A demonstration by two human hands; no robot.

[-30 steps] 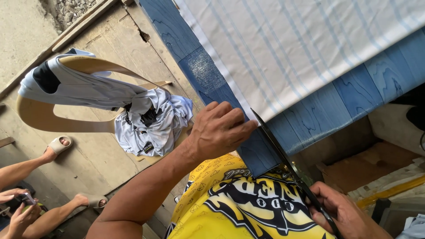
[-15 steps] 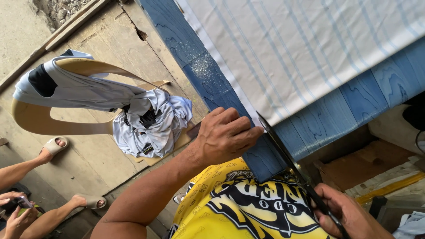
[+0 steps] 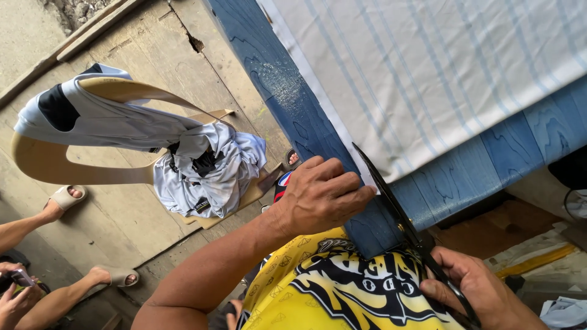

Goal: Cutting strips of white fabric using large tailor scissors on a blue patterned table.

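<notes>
My left hand rests with bent fingers on the near edge of a blue wood-grain table, its fingertips pinching the corner of a white cloth with pale blue stripes that lies on the table. My right hand grips the handles of black scissors. The scissor blades point up toward the cloth's edge, right beside my left fingertips. My yellow printed shirt fills the bottom of the view.
A wooden chair draped with grey clothes stands on the concrete floor at left. Another person's legs in sandals and hands holding a phone are at the bottom left. Boxes lie under the table at right.
My left hand has slid slightly along the table edge toward the cloth corner, and the scissors' blades have come up closer to it.
</notes>
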